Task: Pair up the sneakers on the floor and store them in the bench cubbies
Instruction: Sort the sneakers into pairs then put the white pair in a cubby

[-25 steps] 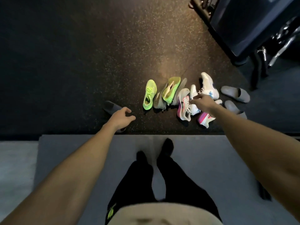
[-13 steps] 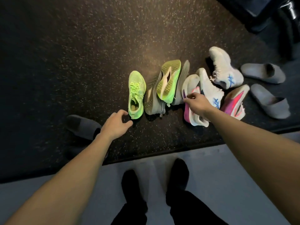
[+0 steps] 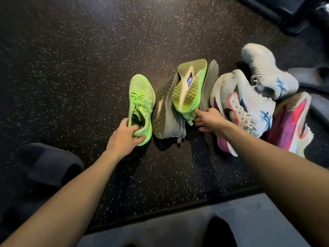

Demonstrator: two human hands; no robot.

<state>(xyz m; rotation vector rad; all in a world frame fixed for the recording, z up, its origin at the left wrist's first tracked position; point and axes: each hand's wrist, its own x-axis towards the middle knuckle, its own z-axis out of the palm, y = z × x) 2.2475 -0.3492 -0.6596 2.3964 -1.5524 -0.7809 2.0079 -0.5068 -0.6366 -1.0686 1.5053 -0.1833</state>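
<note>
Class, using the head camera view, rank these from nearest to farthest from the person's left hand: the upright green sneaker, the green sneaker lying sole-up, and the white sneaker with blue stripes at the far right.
1. Upright green sneaker: the left hand grips its heel.
2. Sole-up green sneaker: middle of the row, at the right hand.
3. White sneaker with blue stripes: far right, at the back.

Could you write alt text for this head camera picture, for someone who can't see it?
Seen from above, a person's left hand grips the heel of an upright neon green sneaker while the right hand takes hold of its tipped-over mate, sole showing. Grey, white-and-blue and pink sneakers lie jumbled beside them on a dark speckled floor.
</note>
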